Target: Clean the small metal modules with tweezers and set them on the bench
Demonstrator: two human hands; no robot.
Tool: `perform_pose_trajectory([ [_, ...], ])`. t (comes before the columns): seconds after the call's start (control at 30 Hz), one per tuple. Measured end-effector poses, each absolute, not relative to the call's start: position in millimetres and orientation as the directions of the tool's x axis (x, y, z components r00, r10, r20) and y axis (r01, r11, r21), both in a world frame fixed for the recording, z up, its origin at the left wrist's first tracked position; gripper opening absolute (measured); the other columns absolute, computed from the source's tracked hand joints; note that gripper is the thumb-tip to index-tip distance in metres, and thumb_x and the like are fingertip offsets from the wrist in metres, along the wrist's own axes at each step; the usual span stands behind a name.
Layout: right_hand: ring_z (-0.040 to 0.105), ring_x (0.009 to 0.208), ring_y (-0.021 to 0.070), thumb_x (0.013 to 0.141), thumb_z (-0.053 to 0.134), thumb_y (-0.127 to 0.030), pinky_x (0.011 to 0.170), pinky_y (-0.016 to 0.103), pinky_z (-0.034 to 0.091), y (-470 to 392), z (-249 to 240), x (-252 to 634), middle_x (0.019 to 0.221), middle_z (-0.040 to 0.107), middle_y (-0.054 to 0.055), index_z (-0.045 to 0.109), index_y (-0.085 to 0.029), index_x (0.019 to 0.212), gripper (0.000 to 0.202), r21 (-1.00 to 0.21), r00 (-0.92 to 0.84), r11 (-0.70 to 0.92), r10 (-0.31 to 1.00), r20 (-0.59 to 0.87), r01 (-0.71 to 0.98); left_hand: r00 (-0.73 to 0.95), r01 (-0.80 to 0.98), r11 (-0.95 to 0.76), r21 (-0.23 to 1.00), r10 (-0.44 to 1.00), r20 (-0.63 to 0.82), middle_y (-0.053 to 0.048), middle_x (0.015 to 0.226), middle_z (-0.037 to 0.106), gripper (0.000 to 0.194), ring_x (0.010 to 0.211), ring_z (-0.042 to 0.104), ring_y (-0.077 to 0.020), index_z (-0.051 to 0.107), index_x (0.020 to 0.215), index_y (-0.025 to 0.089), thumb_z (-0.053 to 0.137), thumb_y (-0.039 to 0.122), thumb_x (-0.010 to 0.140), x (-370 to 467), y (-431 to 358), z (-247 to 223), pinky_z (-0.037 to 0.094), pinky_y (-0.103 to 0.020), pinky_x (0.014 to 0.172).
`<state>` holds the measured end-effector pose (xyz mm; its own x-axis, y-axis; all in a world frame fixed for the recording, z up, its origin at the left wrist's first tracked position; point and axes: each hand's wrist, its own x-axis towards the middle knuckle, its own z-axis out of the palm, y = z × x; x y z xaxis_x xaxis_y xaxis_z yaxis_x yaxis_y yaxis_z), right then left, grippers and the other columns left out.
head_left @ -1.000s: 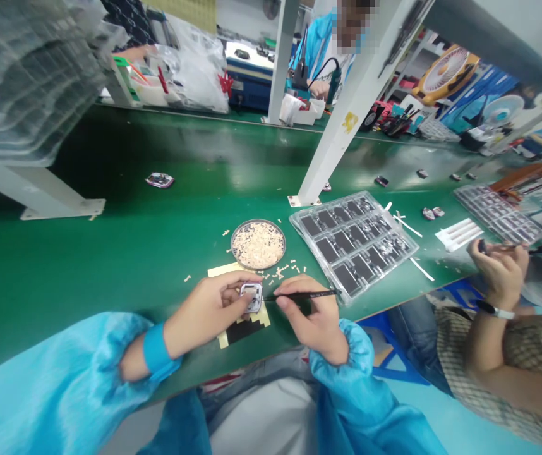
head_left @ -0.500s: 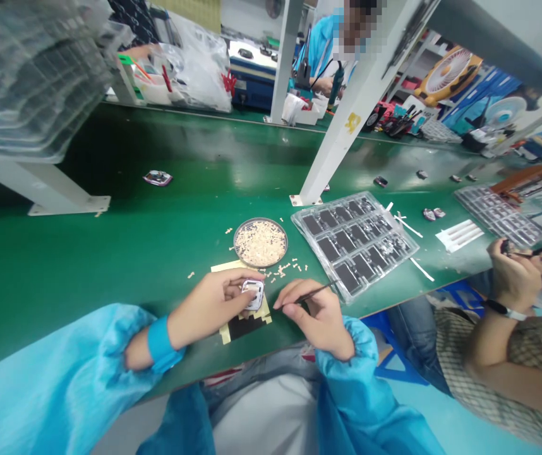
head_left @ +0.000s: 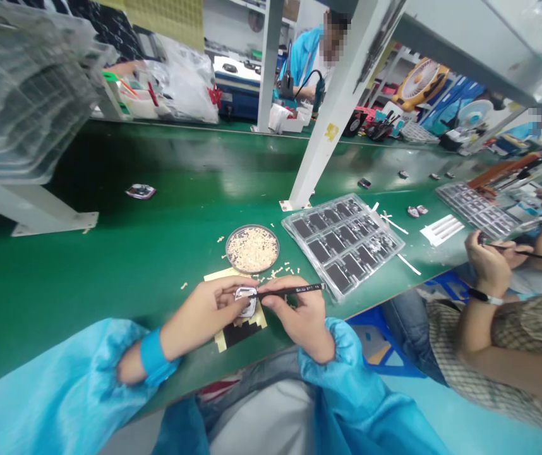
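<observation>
Between thumb and fingers, my left hand (head_left: 204, 313) holds a small white-rimmed square part (head_left: 246, 302). My right hand (head_left: 299, 313) grips black tweezers (head_left: 294, 291), whose tips reach the part's right side. Beneath my left hand lies a dark pad with yellow edges (head_left: 242, 333). Just beyond it a round dish (head_left: 252, 249) is full of tiny beige pieces, and more of these are scattered to its right. A clear tray (head_left: 342, 243) of dark rectangular parts lies to the right.
A white post (head_left: 321, 126) rises behind the tray. Stacked clear trays (head_left: 15, 95) stand at the left. A lone small part (head_left: 140, 191) lies further back. At the right, a person's hands (head_left: 491, 259) hold tweezers. White strips (head_left: 441, 229) lie nearby.
My right hand has brought the tweezers left, up to the white-rimmed part, and they now lie more level. The whole view has shifted slightly.
</observation>
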<state>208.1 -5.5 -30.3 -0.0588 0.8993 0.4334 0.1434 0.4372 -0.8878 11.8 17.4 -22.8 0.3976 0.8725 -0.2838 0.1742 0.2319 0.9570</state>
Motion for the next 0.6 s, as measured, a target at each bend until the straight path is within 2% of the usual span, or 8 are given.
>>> perform_pose_trajectory([
  [0.2,0.074,0.09,0.0178,0.082,0.079,-0.015,0.086,0.029,0.057,-2.4,-27.8,202.1,0.092,0.078,0.001,0.075,-0.024,0.095,0.016,-0.888,-0.049,0.416,0.908,0.415,0.193,0.401,0.172,0.2,0.964,0.88,-0.254,-0.006,0.075,0.074,0.046,0.062,0.066,-0.0167,0.065,0.117,0.008,0.069,0.038,0.082,9.8,17.0,-24.8,0.057,-0.027,0.06],
  [0.33,0.074,0.089,0.0181,0.081,0.08,-0.016,0.085,0.028,0.057,-1.0,-27.7,199.4,0.091,0.079,0.002,0.076,-0.024,0.094,0.015,-0.888,-0.038,0.412,0.91,0.414,0.205,0.41,0.162,0.195,0.967,0.878,-0.246,-0.007,0.079,0.075,0.048,0.063,0.067,-0.0168,0.065,0.12,0.009,0.069,0.038,0.083,9.0,16.8,-27.6,0.056,-0.027,0.061],
  [0.6,0.075,0.085,0.0192,0.084,0.078,-0.027,0.082,0.03,0.058,-0.1,-24.6,195.6,0.089,0.079,0.004,0.077,-0.022,0.09,0.008,-0.915,-0.002,0.335,0.939,0.343,0.224,0.391,0.186,0.177,0.967,0.889,-0.237,-0.007,0.078,0.074,0.052,0.063,0.066,-0.0167,0.066,0.124,0.009,0.068,0.042,0.085,9.6,16.4,-26.9,0.056,-0.026,0.062],
])
